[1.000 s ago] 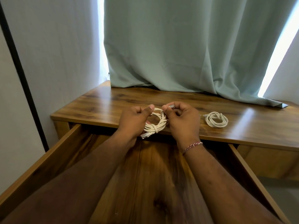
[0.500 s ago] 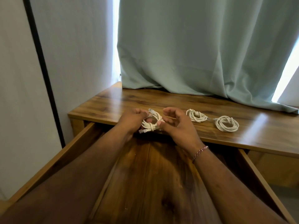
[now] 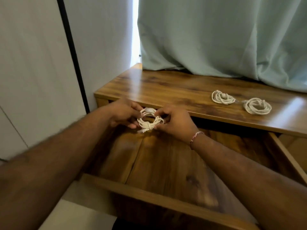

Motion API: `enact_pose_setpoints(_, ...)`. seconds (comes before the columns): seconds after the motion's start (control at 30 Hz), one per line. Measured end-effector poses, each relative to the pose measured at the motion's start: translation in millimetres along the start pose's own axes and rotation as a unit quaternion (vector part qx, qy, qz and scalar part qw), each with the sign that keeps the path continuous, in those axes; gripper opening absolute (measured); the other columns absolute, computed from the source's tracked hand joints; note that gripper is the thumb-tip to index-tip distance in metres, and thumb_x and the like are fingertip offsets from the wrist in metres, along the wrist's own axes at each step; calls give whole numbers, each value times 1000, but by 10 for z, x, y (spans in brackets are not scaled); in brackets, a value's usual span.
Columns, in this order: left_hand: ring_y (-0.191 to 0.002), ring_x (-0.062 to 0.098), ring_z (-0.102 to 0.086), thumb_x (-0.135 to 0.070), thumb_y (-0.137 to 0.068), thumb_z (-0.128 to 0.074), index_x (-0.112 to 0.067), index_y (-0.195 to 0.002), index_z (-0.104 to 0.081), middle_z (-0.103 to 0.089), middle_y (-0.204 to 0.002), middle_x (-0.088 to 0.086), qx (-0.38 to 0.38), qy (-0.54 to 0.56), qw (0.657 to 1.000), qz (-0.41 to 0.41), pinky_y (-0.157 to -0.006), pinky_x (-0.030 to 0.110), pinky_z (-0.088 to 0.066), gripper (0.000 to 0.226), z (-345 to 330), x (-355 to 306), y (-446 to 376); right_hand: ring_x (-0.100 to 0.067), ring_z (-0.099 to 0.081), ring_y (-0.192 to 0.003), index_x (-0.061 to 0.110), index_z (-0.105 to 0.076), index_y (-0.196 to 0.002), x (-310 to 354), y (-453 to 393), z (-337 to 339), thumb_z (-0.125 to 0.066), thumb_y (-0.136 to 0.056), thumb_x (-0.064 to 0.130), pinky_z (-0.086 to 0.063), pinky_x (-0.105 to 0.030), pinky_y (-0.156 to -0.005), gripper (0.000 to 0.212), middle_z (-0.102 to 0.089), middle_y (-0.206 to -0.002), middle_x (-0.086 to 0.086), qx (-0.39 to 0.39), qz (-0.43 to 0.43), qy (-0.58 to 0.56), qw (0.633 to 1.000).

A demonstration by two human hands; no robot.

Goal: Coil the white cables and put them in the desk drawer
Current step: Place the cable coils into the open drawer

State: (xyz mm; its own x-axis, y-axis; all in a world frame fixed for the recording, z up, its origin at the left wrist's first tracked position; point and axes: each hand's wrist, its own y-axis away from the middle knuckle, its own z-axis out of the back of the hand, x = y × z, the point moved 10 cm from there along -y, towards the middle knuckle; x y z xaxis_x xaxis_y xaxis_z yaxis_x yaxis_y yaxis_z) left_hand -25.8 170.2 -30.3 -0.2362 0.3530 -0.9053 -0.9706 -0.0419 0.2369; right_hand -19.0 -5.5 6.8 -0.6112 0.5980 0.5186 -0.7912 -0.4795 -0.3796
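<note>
Head view: L hand (image 3: pixel 123 114) & R hand (image 3: pixel 174 121) both pinch one coiled white cable (image 3: pixel 150 121), held over the back of the open drawer (image 3: pixel 166 163), just under the desk front edge (image 3: pixel 216 118). Two more coils (image 3: pixel 222 97) (image 3: pixel 257 106) lie on the desk top (image 3: pixel 166 85) to the right, near that edge, well apart from the hands. Drawer floor bare wood toward its front wall.

The open drawer (image 3: pixel 166 163) has bare floor below; two coiled cables (image 3: pixel 240 102) occupy the desktop's (image 3: pixel 166 87) right.
</note>
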Motion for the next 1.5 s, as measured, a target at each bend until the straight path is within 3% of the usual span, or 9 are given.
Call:
enact_pose_setpoints(0.47,-72,19,-74,-15,-87,-81,-9,-104,-71,-78,-93,14,-59,-172,983,33,-66,34,-59,20,96,451,-111,-22,-59,-122,18,-63,-136,-82,142,-668,-70,-90,19,-48,-35,-105,46,-64,-131,-5,128,25,140,982)
enact_pose_setpoints(0.67,-76,14,-68,-33,-89,-72,-23,-80,-73,-72,-76,-6,-264,-303,899,-171,-66,31,-53,13,272,-295,216,-24,-65,-110,18,-70,-121,130,124,431,-65,-92,24,-51,-38,-98,30,-72,-119,-3,-88,72,161,980)
enact_pose_setpoints(0.8,-80,14,-66,-32,-87,-64,-28,-86,-70,-70,-82,-9,-245,-344,864,-275,-72,35,-56,7,-120,-810,353,-38,-59,-114,8,-66,-126,-546,107,1302,-62,-87,25,-48,-45,-100,42,-66,-123,-16,-206,-68,239,946)
enact_pose_setpoints(0.93,-86,14,-64,-32,-85,-69,-31,-89,-70,-69,-89,-10,-137,-360,874,-295,-77,34,-55,5,-849,-1172,343,-41,-34,-144,10,-44,-149,-1291,143,1416,-61,-89,34,-31,-53,-119,67,-38,-159,-17,-108,-205,329,915)
enact_pose_setpoints(1.03,-90,14,-62,-39,-88,-66,-32,-95,-67,-66,-93,-12,-133,-412,837,-333,-79,36,-54,9,-1264,-1366,436,-30,-17,-156,19,-31,-158,-1456,83,1394,-56,-93,26,-15,-53,-126,70,-24,-169,-6,-66,-226,308,922)
enact_pose_setpoints(1.17,-93,16,-60,-40,-93,-58,-29,-96,-65,-65,-95,-10,-179,-448,787,-384,-89,41,-47,14,-1418,-1524,598,-36,-49,-136,22,-60,-137,-1635,-27,1505,-51,-87,27,-39,-45,-114,51,-59,-143,-15,-37,-279,265,923)
enact_pose_setpoints(1.3,-92,12,-63,-33,-95,-60,-31,-98,-69,-68,-97,-11,-154,-380,844,-347,-82,35,-53,10,-1213,-1407,431,-35,-64,-115,23,-73,-116,-1456,-42,1520,-66,-86,24,-50,-35,-95,31,-73,-120,-10,-28,-233,230,944)
enact_pose_setpoints(1.4,-80,15,-70,-24,-105,-52,-22,-111,-67,-70,-101,1,-80,-137,968,-194,-66,32,-56,16,-976,-1072,107,-23,-67,-111,21,-76,-114,-1182,39,1383,-80,-86,25,-47,-28,-91,28,-75,-117,-3,-9,-182,175,968)
enact_pose_setpoints(1.5,-70,25,-70,-29,-110,-44,-13,-126,-55,-66,-104,16,12,59,996,-67,-52,33,-55,25,-965,-747,58,-13,-66,-104,21,-77,-112,-696,230,1149,-82,-85,26,-45,-23,-88,28,-75,-117,3,9,-76,139,987)
